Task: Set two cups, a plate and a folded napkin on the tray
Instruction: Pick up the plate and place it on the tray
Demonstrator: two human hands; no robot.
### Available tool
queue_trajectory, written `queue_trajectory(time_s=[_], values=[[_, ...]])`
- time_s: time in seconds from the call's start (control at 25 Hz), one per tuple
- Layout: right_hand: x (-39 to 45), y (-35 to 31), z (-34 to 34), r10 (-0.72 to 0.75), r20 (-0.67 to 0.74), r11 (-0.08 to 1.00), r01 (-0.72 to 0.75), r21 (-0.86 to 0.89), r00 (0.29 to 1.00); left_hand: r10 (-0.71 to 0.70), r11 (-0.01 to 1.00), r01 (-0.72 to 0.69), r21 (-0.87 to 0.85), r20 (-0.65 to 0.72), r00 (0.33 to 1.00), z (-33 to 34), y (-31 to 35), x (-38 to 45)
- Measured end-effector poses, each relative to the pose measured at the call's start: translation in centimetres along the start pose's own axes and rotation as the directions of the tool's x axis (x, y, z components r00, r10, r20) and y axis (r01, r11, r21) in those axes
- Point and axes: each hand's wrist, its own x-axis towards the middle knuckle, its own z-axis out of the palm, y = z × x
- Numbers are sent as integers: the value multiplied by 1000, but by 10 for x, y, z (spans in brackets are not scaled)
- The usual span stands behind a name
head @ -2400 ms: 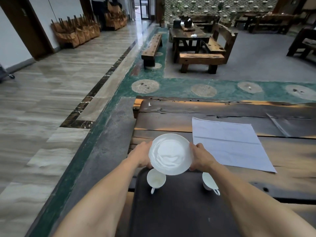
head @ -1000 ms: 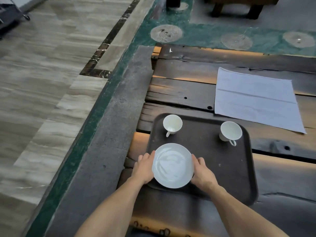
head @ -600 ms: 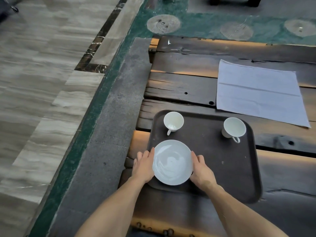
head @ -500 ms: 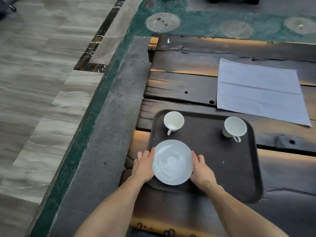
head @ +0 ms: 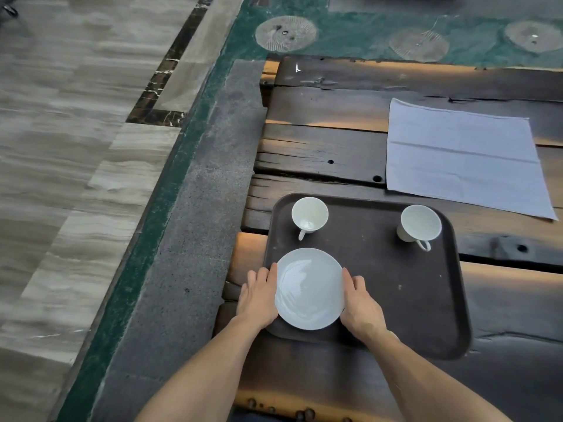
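Your left hand (head: 259, 295) and right hand (head: 361, 306) flank the white plate (head: 309, 289), fingers pressed to its opposite rims and clamped on it. The plate lies at the near left corner of the dark tray (head: 405, 303); whether it rests fully on the tray floor cannot be told. Two white cups stand upright along the tray's far edge: the left cup (head: 309, 215) and the right cup (head: 420, 223), well apart, each handle turned toward you. The napkin (head: 463, 158) lies flat, showing crease lines, on the surface (head: 323, 147) beyond the tray's far right corner, near the tray but apart from it. The surface is made of dark, weathered wooden planks with cracks, round holes and amber-lit edges. To its left runs a grey stone border (head: 201, 208), then a green strip (head: 143, 245), then pale veined floor tiles (head: 67, 132) with a dark inlaid band. Beyond the surface, round pale discs (head: 286, 33) are set into green flooring.
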Motion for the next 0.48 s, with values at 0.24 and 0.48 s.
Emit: queue_trajectory(time_s=[0.24,0.48], values=[[0,-3,1,27,2,999,-27,17,1000,42,998,-43,40,10,999,-3,-2,2],[-2,-8,1,52,-13,999,-52,3,999,59,998,-60,32,38,998,-6,-2,1]])
